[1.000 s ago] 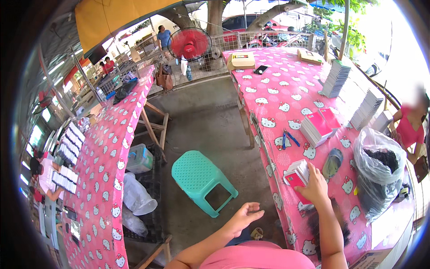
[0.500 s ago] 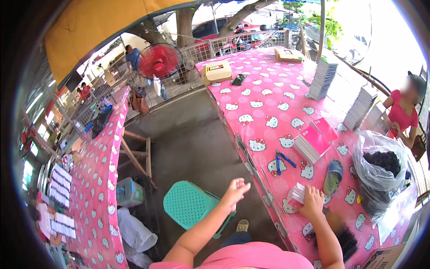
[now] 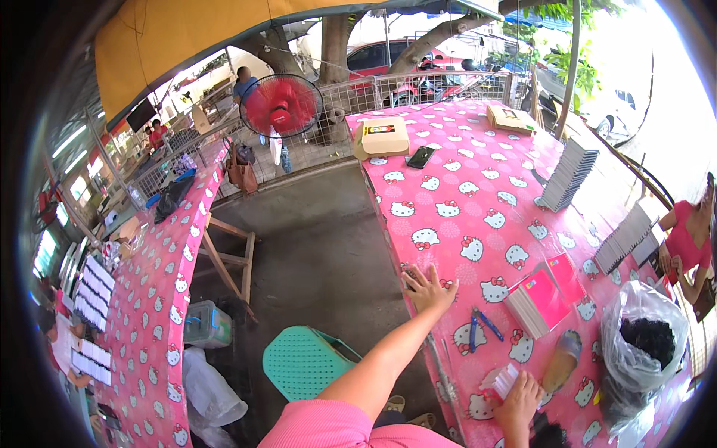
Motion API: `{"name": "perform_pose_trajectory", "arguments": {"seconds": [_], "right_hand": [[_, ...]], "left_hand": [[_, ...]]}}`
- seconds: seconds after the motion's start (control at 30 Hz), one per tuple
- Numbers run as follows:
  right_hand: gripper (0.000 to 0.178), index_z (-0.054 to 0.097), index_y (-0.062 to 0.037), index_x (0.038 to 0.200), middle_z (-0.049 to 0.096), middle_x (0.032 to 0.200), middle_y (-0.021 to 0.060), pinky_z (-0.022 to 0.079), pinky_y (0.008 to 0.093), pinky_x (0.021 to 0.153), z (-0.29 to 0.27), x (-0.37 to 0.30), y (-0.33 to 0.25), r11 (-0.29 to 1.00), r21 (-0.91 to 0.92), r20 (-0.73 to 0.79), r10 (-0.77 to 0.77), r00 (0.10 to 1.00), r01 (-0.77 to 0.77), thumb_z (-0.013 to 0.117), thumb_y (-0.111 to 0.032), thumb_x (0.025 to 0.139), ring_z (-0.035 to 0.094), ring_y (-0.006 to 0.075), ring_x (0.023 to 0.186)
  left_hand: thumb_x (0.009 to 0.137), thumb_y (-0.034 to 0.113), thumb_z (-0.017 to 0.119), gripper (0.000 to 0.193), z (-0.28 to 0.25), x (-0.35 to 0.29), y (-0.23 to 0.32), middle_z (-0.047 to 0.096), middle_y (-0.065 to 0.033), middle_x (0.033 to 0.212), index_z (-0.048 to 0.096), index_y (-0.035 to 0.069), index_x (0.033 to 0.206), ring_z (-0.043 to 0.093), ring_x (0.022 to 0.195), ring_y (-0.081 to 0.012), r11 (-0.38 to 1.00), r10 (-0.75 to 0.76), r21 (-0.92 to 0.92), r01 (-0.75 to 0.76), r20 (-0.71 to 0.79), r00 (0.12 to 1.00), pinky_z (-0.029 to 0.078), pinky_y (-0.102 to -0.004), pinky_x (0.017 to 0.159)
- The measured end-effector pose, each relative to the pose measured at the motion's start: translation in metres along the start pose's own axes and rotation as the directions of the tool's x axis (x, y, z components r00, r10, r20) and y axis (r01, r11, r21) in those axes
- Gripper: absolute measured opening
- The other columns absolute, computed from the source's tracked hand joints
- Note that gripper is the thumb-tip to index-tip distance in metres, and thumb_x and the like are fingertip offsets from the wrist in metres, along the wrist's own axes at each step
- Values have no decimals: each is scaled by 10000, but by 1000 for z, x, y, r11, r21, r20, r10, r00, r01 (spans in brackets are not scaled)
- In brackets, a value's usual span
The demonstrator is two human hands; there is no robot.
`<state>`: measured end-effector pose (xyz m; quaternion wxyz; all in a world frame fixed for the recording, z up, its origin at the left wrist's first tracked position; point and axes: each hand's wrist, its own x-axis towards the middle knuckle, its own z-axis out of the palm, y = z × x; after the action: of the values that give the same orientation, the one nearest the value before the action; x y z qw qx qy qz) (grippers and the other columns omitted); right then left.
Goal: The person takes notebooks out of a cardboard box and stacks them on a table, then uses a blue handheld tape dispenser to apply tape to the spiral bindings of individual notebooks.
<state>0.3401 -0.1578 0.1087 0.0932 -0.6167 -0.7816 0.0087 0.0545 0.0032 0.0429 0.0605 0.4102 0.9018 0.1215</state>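
My left hand (image 3: pixel 431 291) reaches over the near left edge of the pink patterned table (image 3: pixel 448 246), fingers spread and holding nothing. My right hand (image 3: pixel 520 403) is closed at the right side of a small stack of pink and white cards or booklets (image 3: pixel 501 379); its thumb is mostly hidden. Just beyond lie blue-handled pliers (image 3: pixel 478 328), and past them a thick stack of pink-covered notebooks (image 3: pixel 536 305) with another pink one (image 3: pixel 565 276) beside it. A blue and yellowish slipper-shaped thing (image 3: pixel 562 361) lies right of my right hand.
A clear plastic bag of black material (image 3: pixel 644 340) stands at the right. Tall notebook stacks (image 3: pixel 569 175), a phone (image 3: pixel 420 157) and a cardboard box (image 3: pixel 384 139) sit farther off. A green stool (image 3: pixel 306 364) stands left. Across the table at right is another person (image 3: pixel 687 246).
My left hand has moved forward and right, from above the floor to the table's edge, its fingers spreading. My right hand stays at the small stack. The view has shifted.
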Motion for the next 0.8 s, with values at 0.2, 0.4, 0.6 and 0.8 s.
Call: {"name": "perform_pose_trajectory", "arguments": {"seconds": [0.2,0.4,0.6,0.8], "right_hand": [[847,425,16,1240,519,1101,153,343,484,924,0,3,1,998,63,77,26,997,-31,799,-342,569,500,334,1036],[736,495,-41,1252,559,1150,136,399,472,940,-19,2,-9,998,-54,123,36,992,-29,741,-434,681,530,327,1067],[775,449,-51,1285,541,1151,125,392,462,930,-26,12,-4,996,89,105,-21,994,12,724,-452,681,518,319,1057],[808,449,-50,1290,541,1154,127,394,463,930,-22,10,0,995,103,127,-15,992,2,737,-462,658,518,314,1054]], "left_hand": [[833,705,360,842,4,7,5,113,-265,1526,253,185,1487,39,1409,-461,1000,-26,16,27,-44,999,197,-661,1027],[835,677,407,832,-9,1,12,127,-291,1512,281,150,1466,63,1419,-430,999,-45,7,45,-17,999,229,-627,1026],[836,678,406,841,-15,0,14,120,-289,1513,259,146,1469,58,1421,-426,998,-46,46,46,2,999,256,-630,1015],[834,684,402,840,-10,0,14,133,-282,1513,259,153,1469,72,1422,-420,995,-55,80,55,-6,998,267,-622,1014]]}}
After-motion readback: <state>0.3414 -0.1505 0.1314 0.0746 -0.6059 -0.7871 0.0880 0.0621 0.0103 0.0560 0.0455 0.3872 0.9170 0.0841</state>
